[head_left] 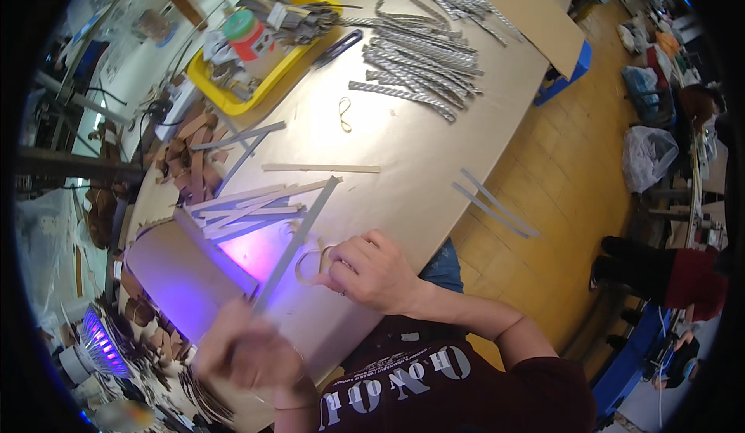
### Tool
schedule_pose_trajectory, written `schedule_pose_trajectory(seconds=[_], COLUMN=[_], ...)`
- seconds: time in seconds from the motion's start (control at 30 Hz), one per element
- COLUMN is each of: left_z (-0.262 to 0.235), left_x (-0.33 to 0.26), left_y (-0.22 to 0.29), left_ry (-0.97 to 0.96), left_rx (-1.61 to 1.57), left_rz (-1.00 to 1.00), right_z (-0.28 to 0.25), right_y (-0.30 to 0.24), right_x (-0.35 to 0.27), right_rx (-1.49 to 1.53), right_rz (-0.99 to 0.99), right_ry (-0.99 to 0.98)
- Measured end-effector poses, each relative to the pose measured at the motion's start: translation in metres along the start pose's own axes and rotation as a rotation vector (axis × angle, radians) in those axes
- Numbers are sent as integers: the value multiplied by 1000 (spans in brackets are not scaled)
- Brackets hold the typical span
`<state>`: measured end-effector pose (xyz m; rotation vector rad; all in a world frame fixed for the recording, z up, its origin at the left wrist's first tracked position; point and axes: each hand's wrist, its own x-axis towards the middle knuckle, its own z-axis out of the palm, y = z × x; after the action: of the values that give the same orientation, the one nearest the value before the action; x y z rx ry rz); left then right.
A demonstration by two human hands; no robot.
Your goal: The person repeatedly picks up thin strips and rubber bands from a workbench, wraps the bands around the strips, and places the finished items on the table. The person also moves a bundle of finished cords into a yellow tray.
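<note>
My left hand [244, 351] is blurred at the lower left and holds one end of a long grey strip [299, 239] that slants up across the table. My right hand [371, 271] rests on the tan tabletop [419, 154] with its fingers on a rubber band [312, 262] beside the strip. Just left of the strip lies a loose pile of grey and pale strips [248, 208]. A violet glow falls on the table below that pile.
A yellow tray [225, 99] of tools and a green-capped jar sits at the back left. Several twisted grey strips [419, 68] lie at the back. Another rubber band [344, 113] and a wooden stick [322, 168] lie mid-table. Two strips [493, 204] overhang the right edge. A violet lamp [101, 344] stands lower left.
</note>
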<state>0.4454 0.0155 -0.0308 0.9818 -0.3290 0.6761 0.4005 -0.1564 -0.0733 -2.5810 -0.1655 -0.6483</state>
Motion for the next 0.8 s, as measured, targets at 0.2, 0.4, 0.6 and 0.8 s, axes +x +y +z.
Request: schedule_pose_trajectory(seconds=[0.2, 0.4, 0.6, 0.8], left_z=[48, 66, 76, 29], left_x=[-12, -33, -37, -33], left_y=[-15, -31, -42, -46], left_ry=[-913, -1078, -1092, -1405], left_rx=[437, 210, 439, 840], left_rz=[-343, -437, -276, -150], right_z=[-77, -121, -129, -126], right_y=[11, 40, 95, 165], right_x=[1, -8, -35, -63], right_rx=[-136, 773, 44, -125], right_rz=[156, 414, 770, 1063], right_ry=[354, -224, 5, -188])
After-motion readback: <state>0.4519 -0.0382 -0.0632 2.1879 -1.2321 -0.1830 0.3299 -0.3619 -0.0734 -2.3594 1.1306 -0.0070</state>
